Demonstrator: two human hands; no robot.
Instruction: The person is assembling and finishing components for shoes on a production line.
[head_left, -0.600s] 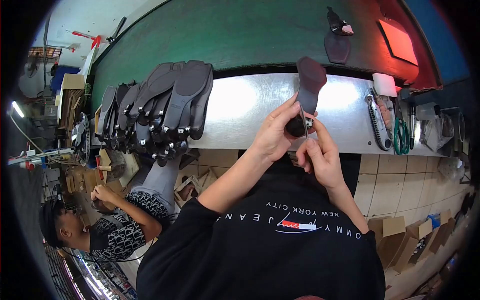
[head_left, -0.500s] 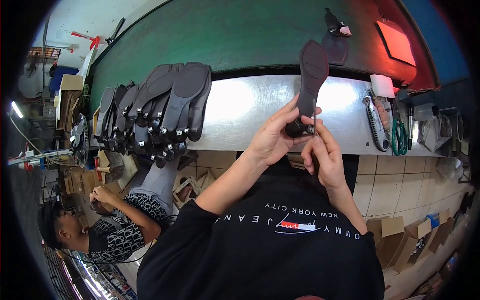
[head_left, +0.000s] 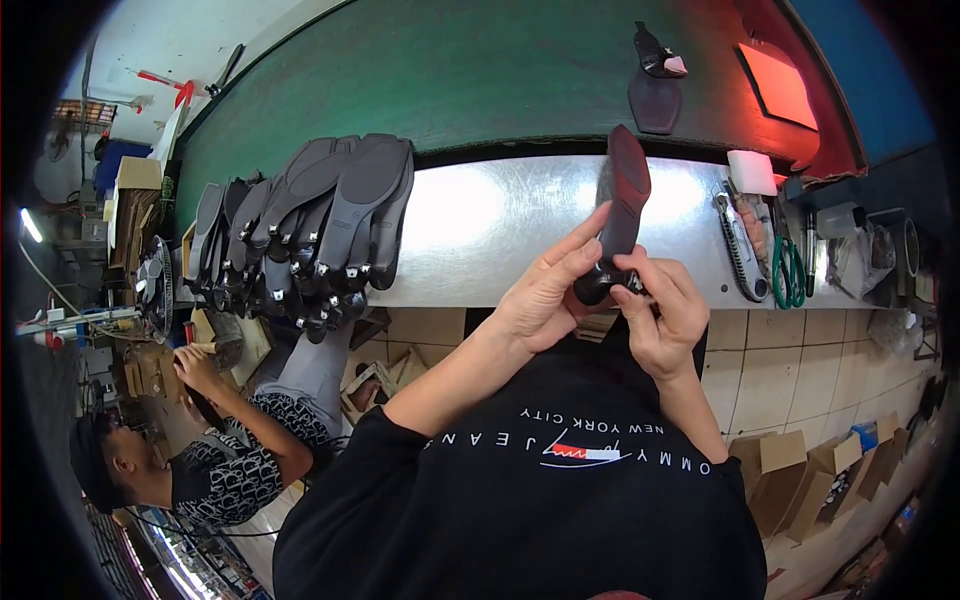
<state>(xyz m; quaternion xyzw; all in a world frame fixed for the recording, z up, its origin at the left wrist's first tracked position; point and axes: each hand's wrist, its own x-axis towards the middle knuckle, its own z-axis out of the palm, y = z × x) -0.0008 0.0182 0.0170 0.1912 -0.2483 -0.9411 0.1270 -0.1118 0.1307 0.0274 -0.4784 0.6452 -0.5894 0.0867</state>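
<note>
My left hand (head_left: pixel 548 290) grasps the dark shoe (head_left: pixel 626 212) near its heel, and my right hand (head_left: pixel 668 312) pinches that same end from the right. Held between them, its toe points away over the metal bench (head_left: pixel 480 240), before the green tabletop (head_left: pixel 500 75).

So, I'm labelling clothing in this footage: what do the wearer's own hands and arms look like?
The left hand and right hand are ungloved, with no watch or bracelet showing. Both forearms are bare; the plain black sleeves end near the elbows.
</note>
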